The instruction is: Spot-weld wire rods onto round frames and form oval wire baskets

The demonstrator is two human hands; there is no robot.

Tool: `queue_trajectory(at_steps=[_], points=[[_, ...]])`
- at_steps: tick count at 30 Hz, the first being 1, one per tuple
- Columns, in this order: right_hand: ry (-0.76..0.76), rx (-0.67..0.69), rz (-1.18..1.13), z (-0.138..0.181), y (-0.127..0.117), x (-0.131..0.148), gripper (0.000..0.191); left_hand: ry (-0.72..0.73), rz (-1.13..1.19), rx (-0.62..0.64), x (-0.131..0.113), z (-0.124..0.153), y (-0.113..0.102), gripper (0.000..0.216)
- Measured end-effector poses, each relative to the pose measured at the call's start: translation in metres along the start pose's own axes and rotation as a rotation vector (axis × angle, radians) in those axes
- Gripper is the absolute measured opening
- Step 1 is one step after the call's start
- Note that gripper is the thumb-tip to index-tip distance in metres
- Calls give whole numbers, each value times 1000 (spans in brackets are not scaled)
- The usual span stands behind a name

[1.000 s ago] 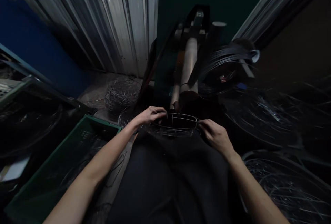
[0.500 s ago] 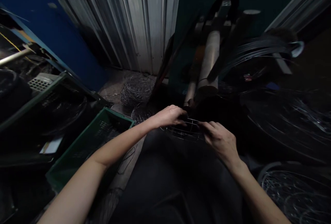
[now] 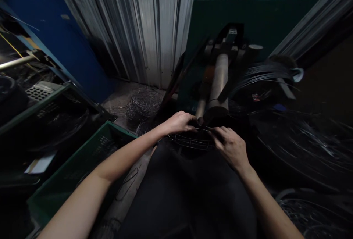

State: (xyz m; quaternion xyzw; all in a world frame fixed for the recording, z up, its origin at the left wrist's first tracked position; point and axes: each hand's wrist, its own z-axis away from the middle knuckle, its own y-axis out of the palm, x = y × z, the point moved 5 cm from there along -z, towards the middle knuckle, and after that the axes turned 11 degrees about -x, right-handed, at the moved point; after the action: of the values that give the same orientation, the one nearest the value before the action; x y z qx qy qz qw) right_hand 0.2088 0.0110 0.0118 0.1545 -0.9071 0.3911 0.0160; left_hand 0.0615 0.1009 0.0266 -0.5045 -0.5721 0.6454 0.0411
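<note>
Close above my lap, both hands grip a round wire frame (image 3: 190, 143) made of thin, shiny metal rods. My left hand (image 3: 180, 122) is closed on its far left side, fingertips bent over the wire. My right hand (image 3: 230, 145) pinches the far right side, and a short stretch of wire shows between the hands. The frame's near edge curves below them against dark clothing. Just beyond stands a machine with a thick metal cylinder (image 3: 219, 77) pointing toward me. Shadow hides the lower part of the machine and some of the fingertips.
A green plastic crate (image 3: 68, 169) stands at left, with a dark crate (image 3: 46, 121) behind it. A tangled wire pile (image 3: 145, 103) lies on the floor by the corrugated wall (image 3: 154, 29). Wire coils (image 3: 259, 75) hang at right, above more wire pieces (image 3: 303, 209) at lower right.
The view has tilted up, so the machine sits lower and its upper panel shows. Both hands keep their hold on the wire frame, whose near edge shows more clearly.
</note>
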Motion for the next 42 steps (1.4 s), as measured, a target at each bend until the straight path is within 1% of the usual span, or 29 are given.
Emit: queue_trajectory(at_steps=[5, 8, 10, 12, 14, 16, 18, 19, 21, 23, 25, 26, 29, 30, 31, 33, 35, 37, 40, 42], points=[[8, 11, -7, -3, 6, -4, 34, 5, -6, -17, 8, -8, 2, 31], [21, 5, -3, -4, 9, -6, 35, -3, -39, -24, 9, -10, 0, 33], [40, 9, -17, -5, 10, -5, 35, -14, -42, -8, 9, -10, -1, 33], [72, 17, -57, -5, 8, -3, 32, -26, -20, 16, 8, -10, -1, 31], [137, 10, -134, -3, 3, -7, 27, -35, 8, 33, 7, -11, -1, 30], [226, -48, -180, 4, -4, -18, 26, -41, 22, 37, 6, -12, -1, 30], [291, -102, -156, 16, -9, -35, 27, -39, 28, 36, 6, -14, -1, 33], [302, -100, -139, 22, -9, -43, 26, -33, 30, 31, 6, -14, -1, 34], [294, -28, -163, 34, -6, -54, 26, -19, 32, 21, 8, -13, -2, 34], [270, 36, -235, 41, -1, -57, 26, -16, 42, 28, 14, -9, -3, 33], [241, 31, -223, 40, -2, -52, 26, -20, 40, 34, 21, -3, -6, 33], [220, 12, -170, 37, -3, -46, 26, -23, 32, 13, 24, 0, -9, 35], [121, -38, 47, 27, -7, -23, 25, -10, -16, -149, 22, 9, -20, 43], [86, -53, 98, 24, -7, -15, 26, 5, -42, -185, 18, 10, -21, 45], [57, -66, 131, 21, -6, -8, 26, 26, -75, -194, 12, 9, -20, 47], [10, -79, 149, 17, -4, 3, 27, 68, -145, -130, -1, 5, -11, 48], [-14, -72, 125, 15, 0, 8, 26, 90, -171, -38, -8, -2, -2, 40], [-4, -49, 53, 12, 3, 8, 25, 89, -130, 12, -9, -8, 3, 30], [31, -8, -69, 8, 5, 3, 29, 72, -46, 9, -3, -11, 2, 26], [49, 7, -84, 5, 5, -1, 33, 63, -20, -5, 1, -10, 1, 29]])
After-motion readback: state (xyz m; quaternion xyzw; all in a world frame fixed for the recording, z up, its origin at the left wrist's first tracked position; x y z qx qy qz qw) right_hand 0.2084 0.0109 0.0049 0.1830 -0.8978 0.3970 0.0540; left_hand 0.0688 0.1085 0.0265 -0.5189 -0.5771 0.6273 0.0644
